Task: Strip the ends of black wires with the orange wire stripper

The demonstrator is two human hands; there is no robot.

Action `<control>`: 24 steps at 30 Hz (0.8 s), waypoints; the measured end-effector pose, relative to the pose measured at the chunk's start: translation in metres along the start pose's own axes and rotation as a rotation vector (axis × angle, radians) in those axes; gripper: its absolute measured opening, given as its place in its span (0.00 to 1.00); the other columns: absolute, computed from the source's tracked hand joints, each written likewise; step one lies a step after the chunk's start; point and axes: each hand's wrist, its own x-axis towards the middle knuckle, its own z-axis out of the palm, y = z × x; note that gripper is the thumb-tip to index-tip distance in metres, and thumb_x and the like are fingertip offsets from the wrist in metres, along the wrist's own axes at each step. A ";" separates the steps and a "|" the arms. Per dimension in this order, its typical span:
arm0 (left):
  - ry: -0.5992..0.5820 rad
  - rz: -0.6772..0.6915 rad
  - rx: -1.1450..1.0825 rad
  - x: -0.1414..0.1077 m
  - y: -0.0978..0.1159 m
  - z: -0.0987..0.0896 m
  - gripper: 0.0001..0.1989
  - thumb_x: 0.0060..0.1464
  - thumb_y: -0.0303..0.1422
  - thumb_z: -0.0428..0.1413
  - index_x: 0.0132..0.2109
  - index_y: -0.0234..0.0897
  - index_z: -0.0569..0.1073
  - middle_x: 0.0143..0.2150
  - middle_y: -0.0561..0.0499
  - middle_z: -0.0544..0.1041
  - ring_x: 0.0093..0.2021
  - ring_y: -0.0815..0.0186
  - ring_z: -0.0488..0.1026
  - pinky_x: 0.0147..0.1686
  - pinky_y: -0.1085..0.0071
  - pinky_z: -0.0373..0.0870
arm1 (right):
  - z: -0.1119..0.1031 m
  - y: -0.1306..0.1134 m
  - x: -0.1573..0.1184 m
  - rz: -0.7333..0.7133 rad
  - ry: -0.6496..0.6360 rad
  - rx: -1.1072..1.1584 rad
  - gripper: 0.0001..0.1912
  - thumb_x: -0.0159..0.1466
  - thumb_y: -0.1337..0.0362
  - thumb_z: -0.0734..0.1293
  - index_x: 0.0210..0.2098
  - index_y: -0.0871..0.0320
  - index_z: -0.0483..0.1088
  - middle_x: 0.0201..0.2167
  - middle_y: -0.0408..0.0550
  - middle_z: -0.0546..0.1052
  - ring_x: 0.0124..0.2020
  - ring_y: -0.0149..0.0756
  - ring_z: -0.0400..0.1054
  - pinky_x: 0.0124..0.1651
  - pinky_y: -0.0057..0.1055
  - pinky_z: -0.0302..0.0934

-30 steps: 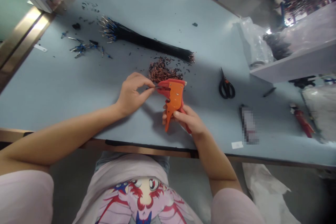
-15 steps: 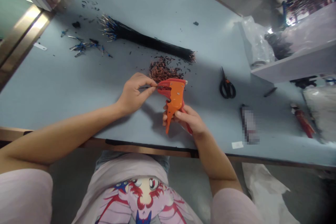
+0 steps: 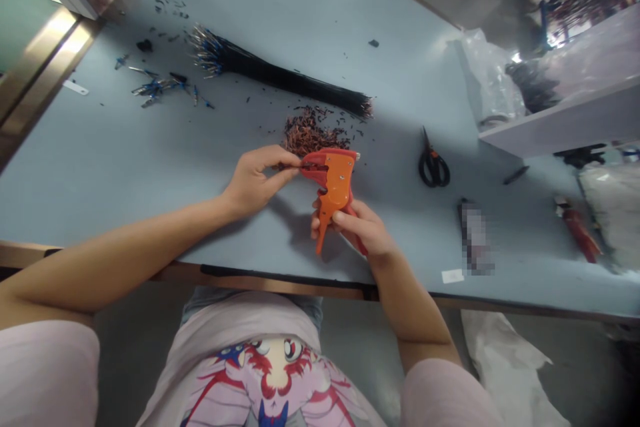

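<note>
Head view shows the right hand [image 3: 363, 230] wrapped round the grip of a red-and-orange, pistol-shaped hand tool [image 3: 337, 180], held above a smooth blue-grey surface [image 3: 175, 173], while the left hand [image 3: 263, 180], at the tool's nine o'clock, pinches thumb to forefinger on a thin dark wire [image 3: 303, 165], mostly hidden, at the tool's red nose. Just beyond the tool, at eleven o'clock, lies a loose heap of copper-brown and black clippings [image 3: 307, 132], and farther that way a long bundle of thin black wires [image 3: 295, 82]; black-handled scissors [image 3: 434, 170] rest near three o'clock.
</note>
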 end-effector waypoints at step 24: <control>0.003 -0.063 0.017 0.003 0.002 -0.002 0.03 0.50 0.27 0.58 0.34 0.36 0.76 0.31 0.52 0.76 0.27 0.73 0.68 0.25 0.75 0.62 | 0.000 -0.001 0.001 0.001 -0.004 -0.014 0.16 0.61 0.56 0.66 0.42 0.61 0.65 0.29 0.48 0.72 0.27 0.36 0.70 0.27 0.34 0.68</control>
